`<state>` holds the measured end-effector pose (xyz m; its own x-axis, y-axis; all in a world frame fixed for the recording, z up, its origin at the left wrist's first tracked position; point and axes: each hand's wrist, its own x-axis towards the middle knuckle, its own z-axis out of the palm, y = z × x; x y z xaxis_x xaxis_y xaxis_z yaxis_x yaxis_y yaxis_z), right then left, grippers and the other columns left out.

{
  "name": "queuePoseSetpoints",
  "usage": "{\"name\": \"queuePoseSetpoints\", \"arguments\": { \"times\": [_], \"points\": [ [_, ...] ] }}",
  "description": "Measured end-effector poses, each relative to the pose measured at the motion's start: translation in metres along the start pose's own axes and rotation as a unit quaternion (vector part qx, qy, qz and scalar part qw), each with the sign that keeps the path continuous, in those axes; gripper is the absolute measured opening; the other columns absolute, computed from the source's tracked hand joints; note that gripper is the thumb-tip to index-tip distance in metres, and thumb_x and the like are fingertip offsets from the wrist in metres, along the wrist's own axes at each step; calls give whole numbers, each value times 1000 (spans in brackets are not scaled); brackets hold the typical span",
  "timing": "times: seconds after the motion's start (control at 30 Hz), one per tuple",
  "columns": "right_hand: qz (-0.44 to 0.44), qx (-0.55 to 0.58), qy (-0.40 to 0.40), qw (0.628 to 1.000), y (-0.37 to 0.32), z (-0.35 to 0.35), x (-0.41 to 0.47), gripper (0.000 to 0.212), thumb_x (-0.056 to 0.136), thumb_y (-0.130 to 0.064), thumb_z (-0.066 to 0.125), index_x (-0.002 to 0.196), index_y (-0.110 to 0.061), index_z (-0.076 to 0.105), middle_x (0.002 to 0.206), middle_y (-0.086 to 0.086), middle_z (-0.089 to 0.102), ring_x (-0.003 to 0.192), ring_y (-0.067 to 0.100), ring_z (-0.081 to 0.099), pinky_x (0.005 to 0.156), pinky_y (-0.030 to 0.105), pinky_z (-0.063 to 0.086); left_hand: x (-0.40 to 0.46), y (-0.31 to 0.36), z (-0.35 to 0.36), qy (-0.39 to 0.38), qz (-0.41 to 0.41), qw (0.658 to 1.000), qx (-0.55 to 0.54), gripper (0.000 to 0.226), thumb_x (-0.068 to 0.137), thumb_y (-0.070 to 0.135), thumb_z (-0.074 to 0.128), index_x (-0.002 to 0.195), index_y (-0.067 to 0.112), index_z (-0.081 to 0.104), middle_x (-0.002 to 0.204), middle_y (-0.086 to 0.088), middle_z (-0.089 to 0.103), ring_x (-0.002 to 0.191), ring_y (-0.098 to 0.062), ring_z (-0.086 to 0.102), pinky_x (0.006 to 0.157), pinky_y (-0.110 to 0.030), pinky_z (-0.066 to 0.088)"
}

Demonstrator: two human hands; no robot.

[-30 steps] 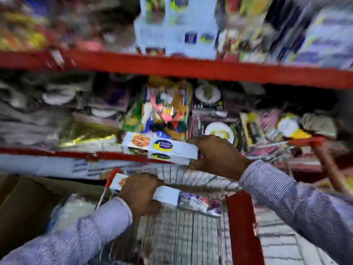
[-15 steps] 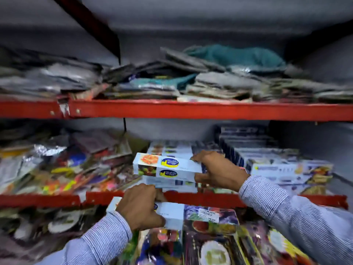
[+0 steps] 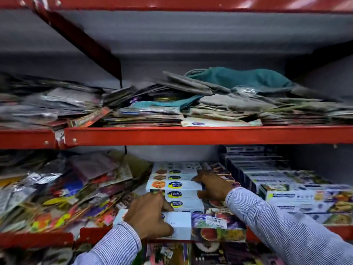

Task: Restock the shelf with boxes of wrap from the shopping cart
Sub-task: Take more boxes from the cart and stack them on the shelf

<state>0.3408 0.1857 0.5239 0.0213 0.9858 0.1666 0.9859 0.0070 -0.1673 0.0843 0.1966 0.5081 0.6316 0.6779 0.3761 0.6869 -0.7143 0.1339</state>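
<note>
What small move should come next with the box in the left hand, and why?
Probably slide that box forward onto the stack of wrap boxes. The left hand holds it at the shelf's front edge, and the right hand is already on the stack.

Red-orange shelf beams (image 3: pixel 191 135) edge grey shelf backs. The boxes of wrap (image 3: pixel 177 185) are white with a navy-and-yellow oval logo and an orange food picture; the box under the left hand (image 3: pixel 148 217) turns purple and red with fruit print at one end. Both sleeves (image 3: pixel 282 220) are white with fine blue stripes. A teal cloth bag (image 3: pixel 248 77) lies on grey packets; multicoloured foil packets (image 3: pixel 57 197) fill the left
</note>
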Motion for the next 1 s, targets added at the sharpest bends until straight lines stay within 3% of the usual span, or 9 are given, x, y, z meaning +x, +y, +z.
{"name": "queuePoseSetpoints", "arguments": {
  "times": [0.17,0.3,0.43,0.57,0.67,0.73,0.83,1.0],
  "points": [
    [-9,-6,57,998,11,-8,0,44,77,-23,75,120,-16,68,122,7,66,111,23,63,98,29,49,14,-3,6,7,-17,1000,-15,61,45,55,67,106,55,68,95,19,76,87,-11,68,65,-21,40],
    [-12,46,113,992,17,-29,-8,33,82,-20,70,115,-20,72,119,3,73,105,19,70,96,28,54,39,4,7,-15,-33,998,-43,52,48,48,70,100,49,74,90,18,78,77,-11,69,60,-23,52],
    [5,80,136,987,19,-45,-27,32,92,-26,59,122,-22,69,113,6,76,87,23,75,82,37,61,64,14,9,-4,-36,998,-46,41,56,43,75,96,40,78,88,19,79,62,-7,64,53,-16,42],
    [1,18,76,997,25,-35,-53,48,94,-51,54,129,-20,61,118,9,73,97,22,71,79,30,53,82,24,18,14,-37,998,-44,50,57,43,76,107,36,76,106,12,78,83,-15,73,68,-24,54],
    [-4,-46,27,999,31,-15,-63,67,92,-62,50,145,-20,45,146,5,55,128,23,56,101,37,49,84,28,29,33,-27,998,-43,53,57,38,75,109,30,76,111,8,75,98,-19,68,75,-27,54],
    [-3,-42,39,998,33,-2,-64,68,93,-59,51,149,-22,38,154,2,45,137,23,46,110,39,44,80,27,35,43,-11,999,3,56,58,46,69,112,31,73,108,8,70,113,-23,56,88,-32,48],
    [-11,-34,82,996,38,8,-64,56,97,-47,51,147,-25,40,153,1,46,139,22,44,110,36,40,75,20,45,43,16,998,31,61,65,54,56,119,30,71,116,7,66,127,-27,43,108,-42,35],
    [-19,-26,105,994,43,16,-64,49,99,-35,49,146,-24,42,154,-2,44,141,22,41,114,37,39,66,1,63,32,50,997,-44,57,87,65,49,138,39,54,146,11,52,137,-18,41,115,-42,32]
  ]
}}
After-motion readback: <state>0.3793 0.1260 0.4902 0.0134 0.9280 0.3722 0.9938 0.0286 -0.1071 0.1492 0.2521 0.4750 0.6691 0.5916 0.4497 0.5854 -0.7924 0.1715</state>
